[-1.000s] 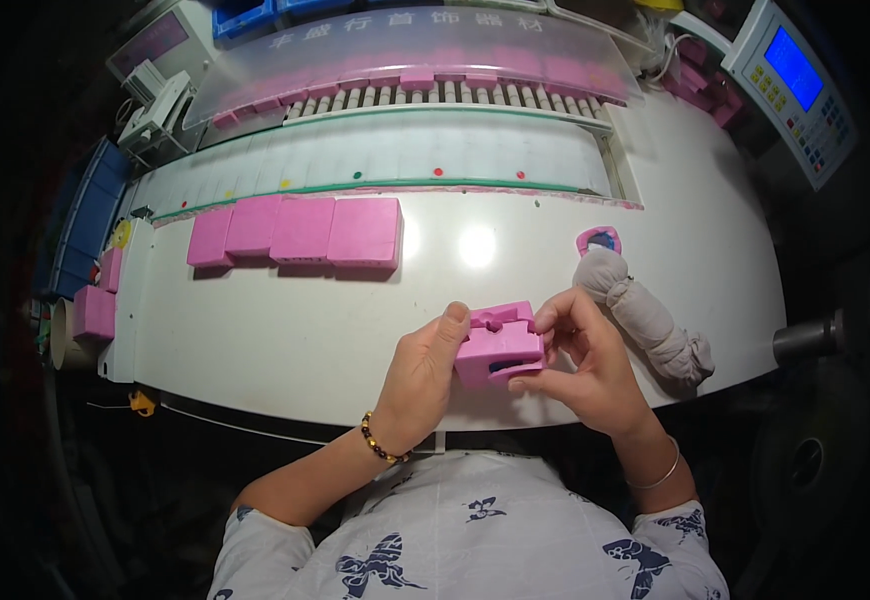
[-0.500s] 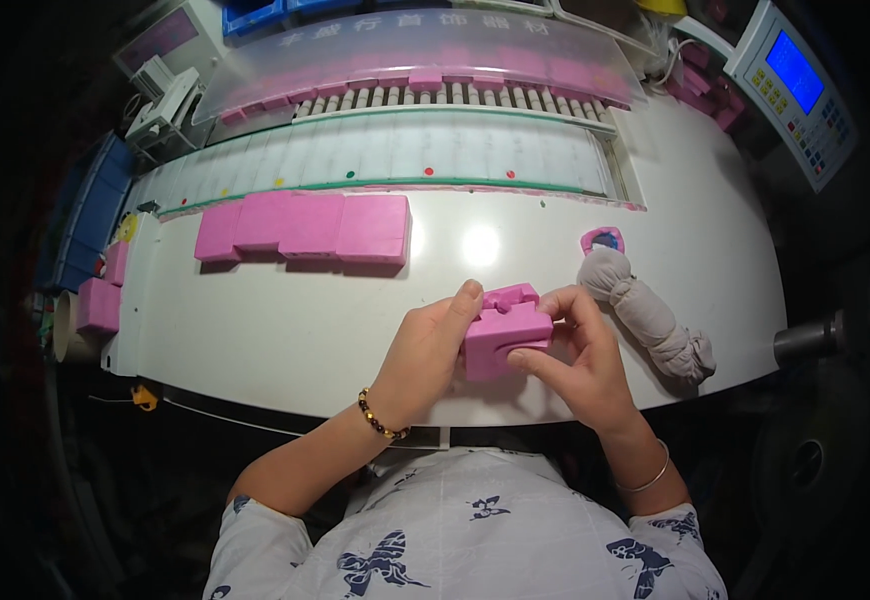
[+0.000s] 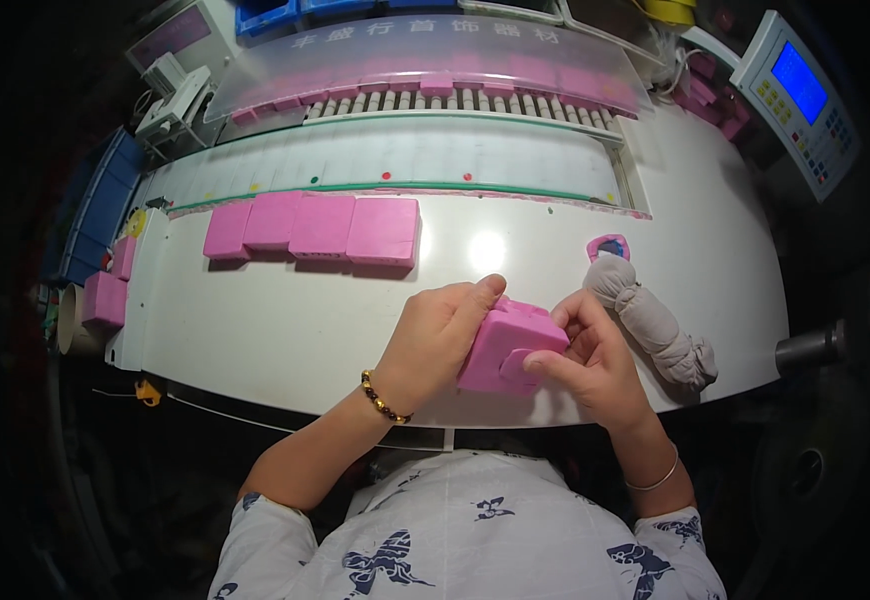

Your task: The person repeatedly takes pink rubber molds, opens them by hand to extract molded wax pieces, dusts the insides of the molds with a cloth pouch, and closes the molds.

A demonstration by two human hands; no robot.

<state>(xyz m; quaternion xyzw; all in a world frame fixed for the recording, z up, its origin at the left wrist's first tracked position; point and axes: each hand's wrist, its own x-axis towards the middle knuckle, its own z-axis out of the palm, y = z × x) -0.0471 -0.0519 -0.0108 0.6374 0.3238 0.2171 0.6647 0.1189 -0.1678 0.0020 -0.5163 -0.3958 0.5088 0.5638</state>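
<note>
Above the near part of the white table, both hands hold a pink rubber mould (image 3: pixel 511 345), a squarish block with a flap-like piece on its near face. My left hand (image 3: pixel 433 335) is closed round its left side, thumb along the top edge. My right hand (image 3: pixel 595 355) grips the right side, its thumb pressed on the flap and its fingers curled at the far edge. What lies inside the mould is hidden. To the right rests a grey tied cloth bundle (image 3: pixel 655 325) with a pink-rimmed, blue-centred piece (image 3: pixel 608 247) at its far end.
Several pink blocks (image 3: pixel 320 228) stand in a row at the left. Behind them runs a pale conveyor belt (image 3: pixel 375 160) with coloured dots, then rollers (image 3: pixel 435 102) under a clear cover. A control panel (image 3: pixel 800 95) stands far right; blue bins (image 3: pixel 95 215) stand left.
The mould has tilted in my hands, and its broad near face shows more. The dots on the belt have moved left. Both hands keep their hold.
</note>
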